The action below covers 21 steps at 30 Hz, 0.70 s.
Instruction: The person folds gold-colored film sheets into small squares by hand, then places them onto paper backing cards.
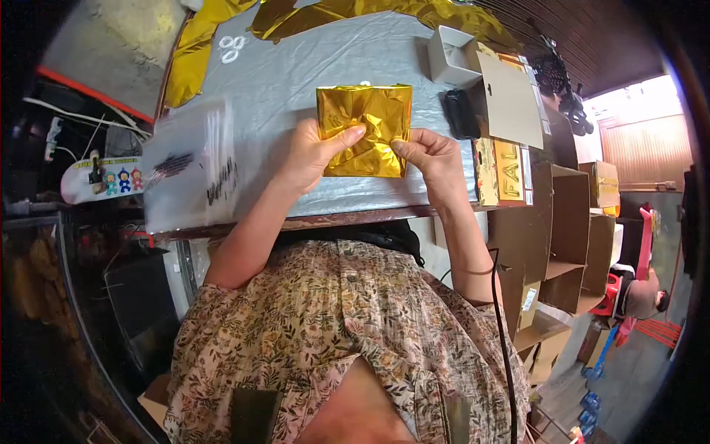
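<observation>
A square packet in shiny gold foil [366, 159] is held up over the grey-covered table [296, 74]. My left hand [318, 152] grips its left side, with the thumb lying across the front. On the right edge, my right hand [433, 155] pinches the foil between thumb and fingers. Both hands' fingers behind the packet are partly hidden. The foil is creased around the middle, and a pale edge shows along its top.
White rings [231, 49] lie at the back left. Clear plastic bags [188, 166] cover the left side. An open white box [452, 55], a black object [461, 114] and printed cards [510, 172] are on the right. Cardboard boxes [569, 222] stand beyond, near another person [642, 298].
</observation>
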Available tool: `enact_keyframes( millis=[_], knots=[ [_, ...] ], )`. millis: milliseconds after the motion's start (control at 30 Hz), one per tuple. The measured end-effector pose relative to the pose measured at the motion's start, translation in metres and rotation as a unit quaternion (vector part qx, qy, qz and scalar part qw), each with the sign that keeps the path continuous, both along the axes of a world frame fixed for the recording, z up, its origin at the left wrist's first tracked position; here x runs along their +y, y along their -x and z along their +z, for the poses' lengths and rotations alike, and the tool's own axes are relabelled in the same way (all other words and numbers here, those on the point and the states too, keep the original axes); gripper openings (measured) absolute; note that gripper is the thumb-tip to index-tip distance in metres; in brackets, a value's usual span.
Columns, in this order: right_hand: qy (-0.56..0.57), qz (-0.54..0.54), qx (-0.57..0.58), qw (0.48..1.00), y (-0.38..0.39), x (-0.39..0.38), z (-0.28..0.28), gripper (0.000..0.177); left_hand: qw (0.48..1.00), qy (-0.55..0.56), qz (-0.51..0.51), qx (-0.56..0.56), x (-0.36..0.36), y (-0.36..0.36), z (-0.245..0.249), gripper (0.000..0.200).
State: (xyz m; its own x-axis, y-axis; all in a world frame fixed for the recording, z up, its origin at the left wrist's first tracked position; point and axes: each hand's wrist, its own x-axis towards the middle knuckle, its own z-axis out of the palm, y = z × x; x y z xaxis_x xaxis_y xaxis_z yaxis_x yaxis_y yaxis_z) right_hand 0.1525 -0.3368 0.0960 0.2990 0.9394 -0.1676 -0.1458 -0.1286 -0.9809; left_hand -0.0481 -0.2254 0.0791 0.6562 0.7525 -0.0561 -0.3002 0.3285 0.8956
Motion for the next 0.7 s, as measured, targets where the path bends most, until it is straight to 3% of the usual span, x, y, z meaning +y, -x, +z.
enact_keyframes(
  millis=[300,433,500,700],
  knots=[
    [-0.032,-0.014,-0.02,0.999,-0.035,-0.027,0.007,0.015,0.996,-0.08,-0.043,0.013,-0.014,-0.027,0.018,0.024],
    [-0.037,-0.047,-0.016,0.998,-0.043,-0.038,0.01,0.013,0.997,-0.065,-0.035,0.012,-0.025,-0.04,0.026,0.024],
    [-0.048,-0.063,-0.06,0.995,-0.045,-0.045,0.012,0.012,0.991,-0.124,-0.024,0.034,-0.029,-0.045,0.031,0.028],
    [-0.069,-0.075,-0.018,0.995,-0.05,-0.056,0.014,0.01,0.995,-0.089,-0.029,0.018,-0.04,-0.057,0.031,0.025]
  ],
)
